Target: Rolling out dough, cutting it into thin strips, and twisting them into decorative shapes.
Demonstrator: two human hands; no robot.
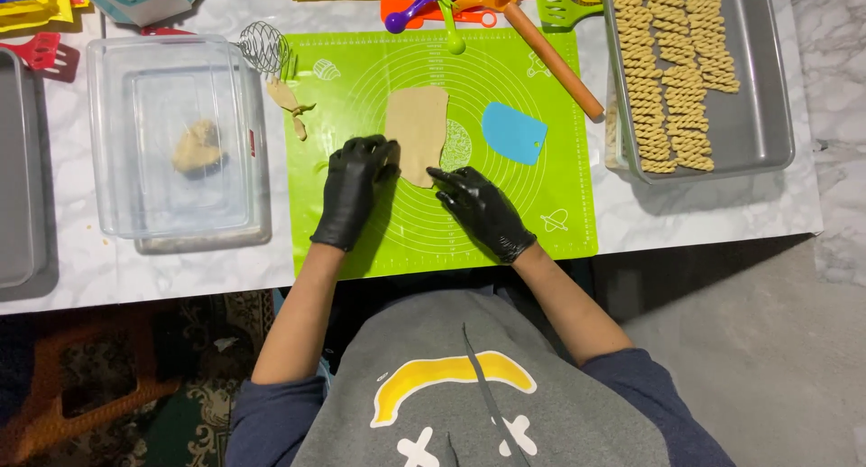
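A flat, rolled-out sheet of tan dough (417, 129) lies in the middle of a green silicone baking mat (559, 196). Both hands wear black gloves. My left hand (354, 189) rests on the mat with its fingertips against the sheet's lower left edge. My right hand (478, 210) touches the sheet's lower right corner with its fingertips. Neither hand grips anything. A blue plastic scraper (513, 132) lies on the mat just right of the dough. Small dough scraps (289, 101) sit at the mat's upper left edge.
A clear plastic container (176, 133) at left holds a lump of dough (197, 147). A grey metal tray (749, 97) at right carries several twisted dough sticks (672, 61). An orange rolling pin (552, 59), wire whisk (263, 47) and coloured utensils lie along the back.
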